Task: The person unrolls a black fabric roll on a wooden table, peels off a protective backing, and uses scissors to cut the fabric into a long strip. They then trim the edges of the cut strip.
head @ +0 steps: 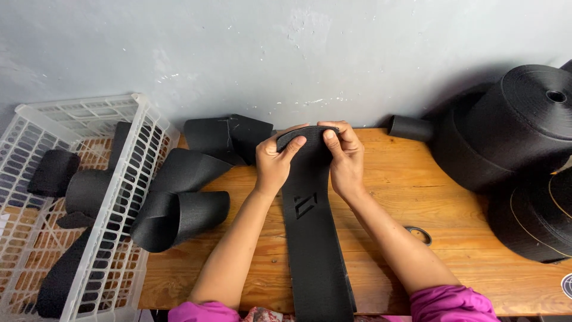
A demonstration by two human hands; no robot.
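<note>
A wide black woven strap (313,238) lies lengthwise on the wooden table (453,203), running from the near edge toward the wall. Its far end is folded or rolled over. My left hand (275,162) and my right hand (343,156) both grip that folded end, thumbs pressed on top, fingers wrapped around it. A small cut-out mark shows in the strap just below my hands.
A white plastic crate (128,197) at the left holds several black strap rolls. Loose curled strap pieces (179,217) lie beside it. Large black webbing spools (512,128) stand at the right. A small metal ring (420,234) rests on the table.
</note>
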